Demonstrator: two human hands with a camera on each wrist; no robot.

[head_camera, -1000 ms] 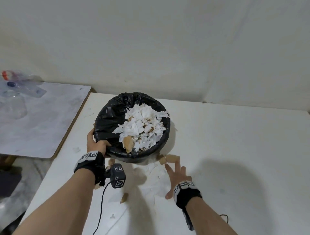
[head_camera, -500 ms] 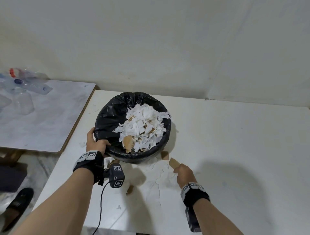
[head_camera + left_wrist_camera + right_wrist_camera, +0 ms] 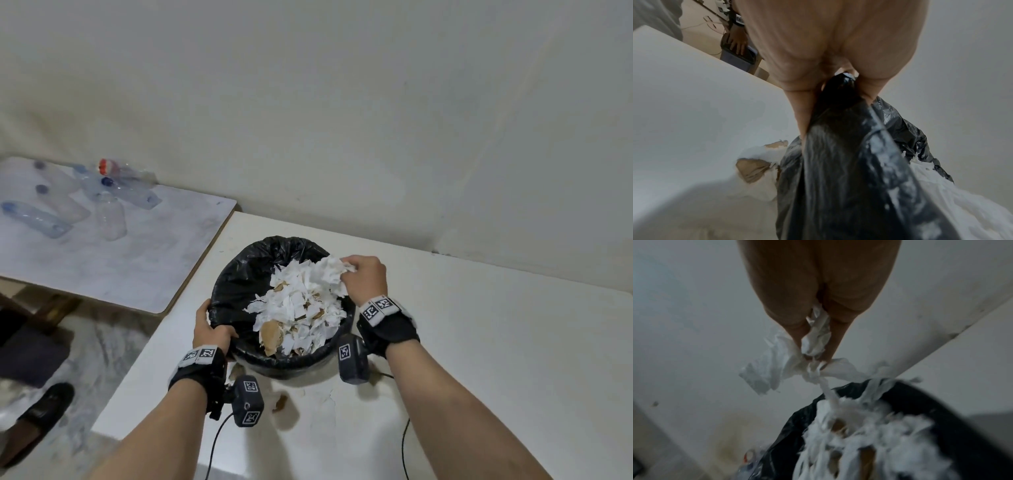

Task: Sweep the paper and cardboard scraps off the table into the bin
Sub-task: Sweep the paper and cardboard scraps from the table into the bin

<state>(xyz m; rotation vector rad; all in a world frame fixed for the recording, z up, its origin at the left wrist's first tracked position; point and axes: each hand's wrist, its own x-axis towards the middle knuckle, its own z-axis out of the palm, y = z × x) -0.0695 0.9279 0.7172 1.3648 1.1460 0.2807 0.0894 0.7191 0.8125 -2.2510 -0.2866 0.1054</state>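
A round bin [image 3: 239,274] lined with a black bag stands on the white table [image 3: 479,342], heaped with torn white paper and brown cardboard scraps [image 3: 298,315]. My left hand [image 3: 209,329] grips the bin's near-left rim, thumb inside the bag [image 3: 838,146]. My right hand [image 3: 363,277] is over the bin's far-right side, fingers pinching a bunch of white paper scraps [image 3: 813,340] that hang down toward the heap. A few scraps [image 3: 281,401] lie on the table just in front of the bin, one brown.
A second, lower table [image 3: 120,260] at the left carries several empty plastic bottles [image 3: 102,202]. A dark shoe [image 3: 37,418] is on the floor at lower left. The wall runs close behind the bin. Cables hang from both wrist cameras.
My right hand rose from the table in front of the bin, closed on white paper scraps, and moved over the bin's far-right side. The left hand stayed on the rim.
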